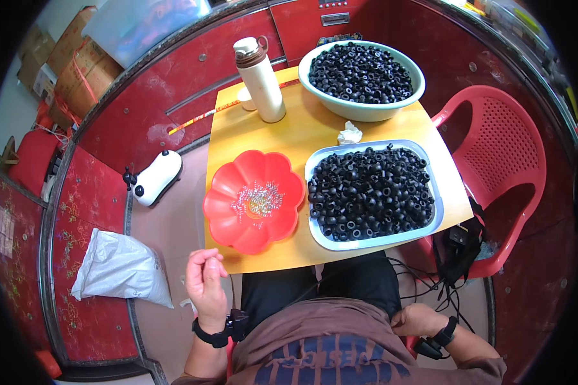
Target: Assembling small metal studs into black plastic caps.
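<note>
My left hand (207, 282) is raised just off the table's near left edge, below the red flower-shaped bowl (221, 208). Its fingers are curled in toward the thumb; whatever they may hold is too small to make out. In the bowl lie many tiny shiny metal pieces (258, 200). Down by my right thigh, my right hand (419, 319) rests against the shirt hem with bent fingers, partly hidden, so their contents cannot be seen. Right of the bowl, a pale blue tray (340, 245) is heaped with small black hollow round parts (372, 192).
A pale green basin (359, 112) full of similar black parts stands at the table's back, beside a white bottle (263, 90) and crumpled tissue (349, 133). Right is a red plastic chair (494, 141) with cables (440, 282). A white sack (122, 266) and ride-on toy (157, 178) stand left.
</note>
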Available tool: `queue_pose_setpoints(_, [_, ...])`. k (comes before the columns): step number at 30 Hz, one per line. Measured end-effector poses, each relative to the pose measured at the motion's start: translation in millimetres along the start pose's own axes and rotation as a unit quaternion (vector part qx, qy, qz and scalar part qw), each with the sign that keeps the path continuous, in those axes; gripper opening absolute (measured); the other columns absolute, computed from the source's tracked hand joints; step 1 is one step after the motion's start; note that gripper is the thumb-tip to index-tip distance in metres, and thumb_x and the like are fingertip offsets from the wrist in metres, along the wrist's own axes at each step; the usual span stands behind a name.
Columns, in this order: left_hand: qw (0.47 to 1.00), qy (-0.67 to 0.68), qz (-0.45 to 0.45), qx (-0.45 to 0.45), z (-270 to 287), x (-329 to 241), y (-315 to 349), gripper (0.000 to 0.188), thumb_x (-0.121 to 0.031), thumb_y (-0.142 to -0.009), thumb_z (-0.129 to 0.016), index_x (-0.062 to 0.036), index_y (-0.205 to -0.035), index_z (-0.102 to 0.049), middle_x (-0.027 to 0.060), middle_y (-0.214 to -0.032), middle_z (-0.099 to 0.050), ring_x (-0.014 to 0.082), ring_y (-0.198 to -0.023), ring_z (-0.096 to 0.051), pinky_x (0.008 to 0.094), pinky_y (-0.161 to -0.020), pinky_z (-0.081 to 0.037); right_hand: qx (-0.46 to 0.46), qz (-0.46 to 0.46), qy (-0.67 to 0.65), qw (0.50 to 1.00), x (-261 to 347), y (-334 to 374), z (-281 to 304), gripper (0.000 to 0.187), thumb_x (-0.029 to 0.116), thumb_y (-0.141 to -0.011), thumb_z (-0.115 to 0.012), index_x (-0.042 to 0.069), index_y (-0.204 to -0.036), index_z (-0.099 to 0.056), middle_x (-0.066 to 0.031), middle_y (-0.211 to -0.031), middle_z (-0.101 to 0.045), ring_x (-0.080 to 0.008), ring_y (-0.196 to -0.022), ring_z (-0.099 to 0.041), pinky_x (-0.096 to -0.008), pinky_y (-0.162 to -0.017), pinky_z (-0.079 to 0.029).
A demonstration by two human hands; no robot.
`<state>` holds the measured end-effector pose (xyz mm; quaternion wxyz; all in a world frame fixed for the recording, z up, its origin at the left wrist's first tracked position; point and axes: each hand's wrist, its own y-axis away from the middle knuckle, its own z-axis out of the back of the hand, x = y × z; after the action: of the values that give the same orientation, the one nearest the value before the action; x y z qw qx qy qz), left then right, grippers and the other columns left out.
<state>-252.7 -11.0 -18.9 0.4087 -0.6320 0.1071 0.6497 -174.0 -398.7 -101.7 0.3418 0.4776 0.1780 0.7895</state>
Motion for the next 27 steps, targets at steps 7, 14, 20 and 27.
queue_pose_setpoints(7, [0.993,0.005,-0.018,0.119,-13,-20,18,0.012,-0.007,-0.089,-0.055,0.0009,-0.097,-0.059,0.0040,-0.080,-0.053,0.0077,-0.064,-0.052,0.0197,-0.059,-0.042,0.074,-0.019,-0.160,0.984,-18,8,-27,0.022,0.024,-0.084,-0.059,0.009,-0.097,-0.067,-0.0095,-0.077,-0.066,-0.0169,-0.073,-0.062,-0.0281,-0.071,-0.048])
queue_pose_setpoints(14, [0.934,-0.093,-0.059,0.340,-44,-37,37,0.013,-0.005,-0.086,-0.056,0.0002,-0.096,-0.063,0.0064,-0.080,-0.060,0.0132,-0.070,-0.059,0.0242,-0.063,-0.046,0.048,0.010,-0.439,0.897,-5,22,-31,0.025,0.013,-0.091,-0.056,-0.003,-0.111,-0.059,-0.0033,-0.095,-0.066,-0.0069,-0.087,-0.057,-0.0224,-0.080,-0.047])
queue_pose_setpoints(20, [0.801,-0.120,-0.178,0.559,-87,-27,70,0.019,-0.016,-0.086,-0.057,-0.0010,-0.098,-0.060,0.0122,-0.094,-0.059,0.0289,-0.090,-0.057,0.0362,-0.080,-0.045,0.024,0.050,-0.482,0.874,-5,21,-39,0.025,0.004,-0.086,-0.059,-0.001,-0.110,-0.055,-0.0047,-0.097,-0.061,-0.0089,-0.089,-0.055,-0.0235,-0.081,-0.046])
queue_pose_setpoints(27, [0.696,-0.201,-0.153,0.672,-112,-27,120,0.034,-0.027,-0.088,-0.053,0.0005,-0.108,-0.055,0.0197,-0.099,-0.058,0.0354,-0.095,-0.056,0.0418,-0.083,-0.045,-0.137,0.149,-0.228,0.952,5,38,-40,0.034,0.008,-0.081,-0.060,-0.001,-0.112,-0.052,-0.0093,-0.096,-0.057,-0.0166,-0.090,-0.055,-0.0274,-0.082,-0.046])
